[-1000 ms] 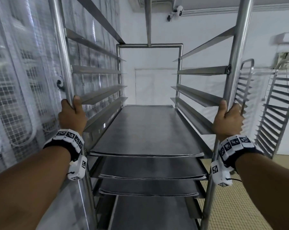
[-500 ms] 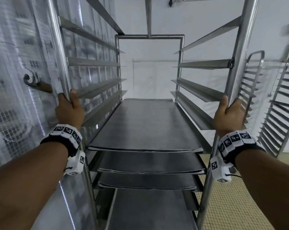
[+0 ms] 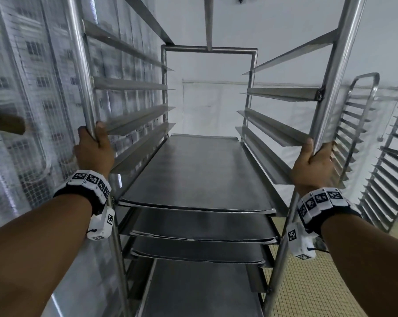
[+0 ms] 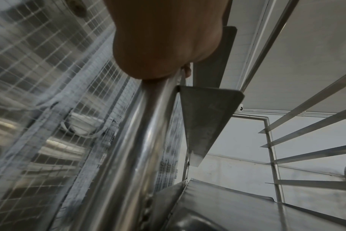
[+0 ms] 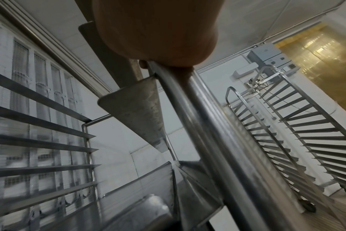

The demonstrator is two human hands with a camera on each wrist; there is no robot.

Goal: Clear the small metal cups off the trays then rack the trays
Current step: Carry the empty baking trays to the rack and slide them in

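Observation:
A tall steel tray rack [image 3: 209, 50] fills the head view. Several flat metal trays sit in its lower rails, the top tray [image 3: 198, 172] bare and the tray below it [image 3: 200, 225] showing only its front edge. No metal cups show on any of them. My left hand [image 3: 92, 147] grips the rack's front left post [image 3: 79, 65]. My right hand [image 3: 313, 163] grips the front right post [image 3: 335, 88]. In the left wrist view my left hand [image 4: 164, 39] wraps the post [image 4: 132, 148]; in the right wrist view my right hand [image 5: 158, 31] wraps its post [image 5: 203, 132].
A mesh-covered wall or window [image 3: 28, 99] runs close along the rack's left side, with a handle [image 3: 8, 124] sticking out. Two more steel racks with no trays [image 3: 362, 143] [image 3: 390, 179] stand at the right. Yellow tiled floor [image 3: 312, 289] lies at the lower right. A white wall [image 3: 211, 106] is ahead.
The rack and I have moved forward along the mesh wall: the handle on the left slid toward me and the racks at the right drew nearer. Both hands keep their grip on the posts.

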